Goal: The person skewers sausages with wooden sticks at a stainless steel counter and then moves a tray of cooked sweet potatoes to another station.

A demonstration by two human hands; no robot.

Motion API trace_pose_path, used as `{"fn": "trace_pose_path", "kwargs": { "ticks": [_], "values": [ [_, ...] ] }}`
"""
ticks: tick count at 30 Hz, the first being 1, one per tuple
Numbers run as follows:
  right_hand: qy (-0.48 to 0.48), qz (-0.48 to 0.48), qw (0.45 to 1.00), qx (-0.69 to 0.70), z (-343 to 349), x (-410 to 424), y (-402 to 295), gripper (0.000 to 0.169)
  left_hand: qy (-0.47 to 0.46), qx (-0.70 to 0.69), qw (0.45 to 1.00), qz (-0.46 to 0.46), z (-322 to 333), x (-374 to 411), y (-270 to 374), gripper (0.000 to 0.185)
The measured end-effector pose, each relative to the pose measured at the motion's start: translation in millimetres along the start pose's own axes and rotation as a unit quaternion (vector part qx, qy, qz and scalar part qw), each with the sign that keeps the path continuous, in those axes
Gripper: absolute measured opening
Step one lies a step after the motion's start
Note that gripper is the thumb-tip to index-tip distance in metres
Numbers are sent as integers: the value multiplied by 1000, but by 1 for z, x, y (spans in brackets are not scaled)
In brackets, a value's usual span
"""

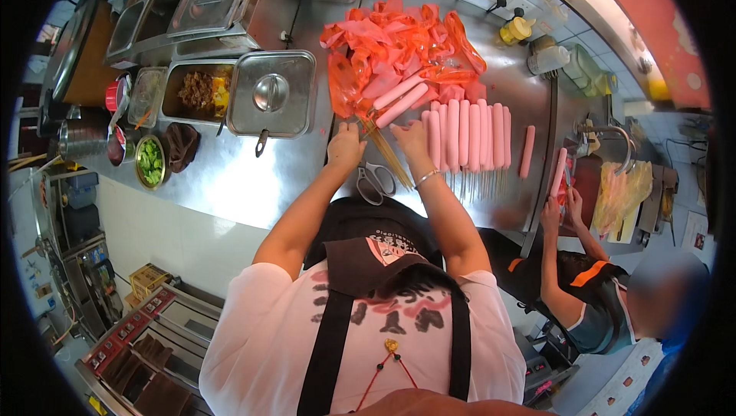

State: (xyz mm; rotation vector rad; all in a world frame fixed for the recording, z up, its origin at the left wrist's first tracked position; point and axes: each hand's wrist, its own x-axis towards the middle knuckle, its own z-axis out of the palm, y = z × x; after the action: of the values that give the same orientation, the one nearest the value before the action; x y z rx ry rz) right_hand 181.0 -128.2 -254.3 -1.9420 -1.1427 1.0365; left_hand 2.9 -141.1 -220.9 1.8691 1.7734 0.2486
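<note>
A loose bundle of thin wooden skewers [384, 151] lies on the steel counter between my hands. Its far ends reach two pink sausages [399, 99] resting against torn red plastic bags [397, 42]. My left hand [345, 145] is just left of the skewers, fingertips beside their far ends; whether it grips one is unclear. My right hand [411, 141] has its fingertips at the near end of the lower sausage, and its grip cannot be made out. To its right, a stacked row of skewered sausages [464, 134] lies with sticks toward me. Grey-handled scissors [375, 183] lie near the counter edge.
A single sausage [527, 151] lies right of the row. Farther right, a co-worker's hands [560, 209] hold a sausage beside a faucet [612, 134]. Leftward are a lidded steel pan [271, 94], a pan of shredded food [198, 93] and a bowl of chopped greens [150, 162].
</note>
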Motion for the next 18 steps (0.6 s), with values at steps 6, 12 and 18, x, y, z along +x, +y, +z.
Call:
{"fn": "trace_pose_path", "kwargs": {
  "ticks": [6,12,18],
  "values": [
    [-58,233,940,240,17,-5,-55,53,61,19,995,-74,8,27,-1,38],
    [-101,273,911,291,61,-6,-4,25,-39,45,998,-21,6,33,-9,24],
    [-163,322,829,426,43,-15,-5,18,-102,-140,985,23,9,10,3,22]
  ]
}}
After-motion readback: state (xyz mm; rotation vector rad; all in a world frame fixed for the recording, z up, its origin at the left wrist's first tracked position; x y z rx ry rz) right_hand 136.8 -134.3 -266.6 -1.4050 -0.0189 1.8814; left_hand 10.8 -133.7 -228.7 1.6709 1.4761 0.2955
